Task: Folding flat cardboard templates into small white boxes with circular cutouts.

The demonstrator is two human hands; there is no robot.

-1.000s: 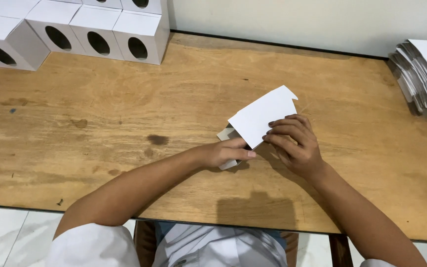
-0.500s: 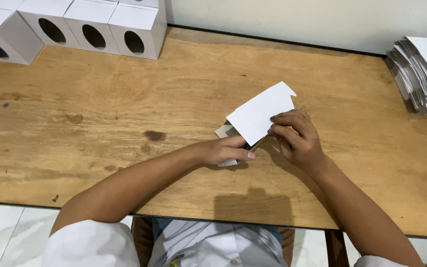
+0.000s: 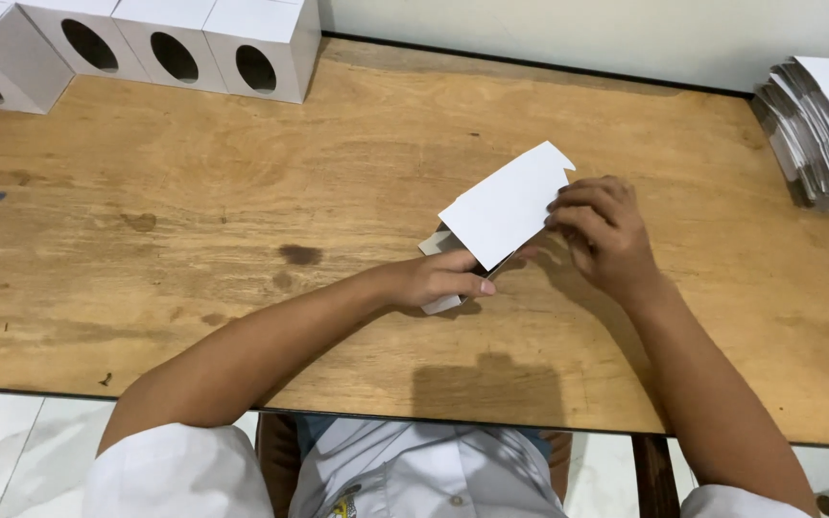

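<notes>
Near the middle of the wooden table, seen from the head camera, a white cardboard box blank is gripped at both ends. The left hand pinches its lower end while the right hand curls its fingers around the upper edge. Assembled white boxes with oval holes line the far left, and a stack of flat blanks sits far right.

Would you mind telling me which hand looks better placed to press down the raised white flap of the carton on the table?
Probably the right hand: its fingers already rest at the raised flap's far edge, free to push. The left hand pins the lower end of the white carton against the wooden table, so it seems occupied steadying it.
</notes>
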